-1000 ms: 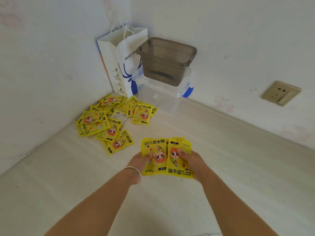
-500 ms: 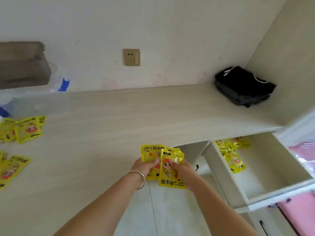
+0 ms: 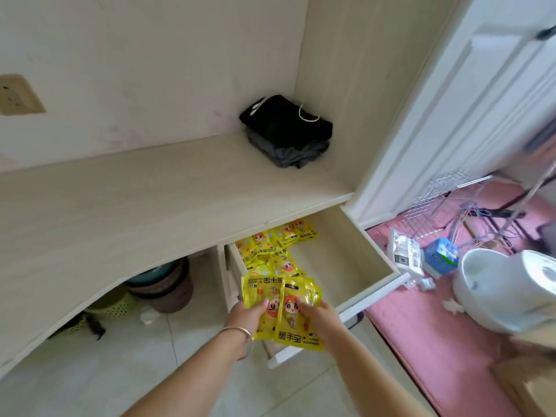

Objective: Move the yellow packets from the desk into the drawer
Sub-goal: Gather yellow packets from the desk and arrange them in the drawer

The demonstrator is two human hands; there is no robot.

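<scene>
Both hands have carried the fanned yellow packets (image 3: 282,314) from desk (image 3: 120,206) to the open drawer (image 3: 340,266), frame centre. Left hand (image 3: 245,316) and right hand (image 3: 316,314) pinch their lower halves. Light, limp, slick film: grip edges firmly.

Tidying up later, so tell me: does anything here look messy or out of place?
The packets already in the drawer lie in a loose, overlapping heap at its back left, not stacked. Past the drawer, a white packet and blue box lie on the pink floor.
</scene>
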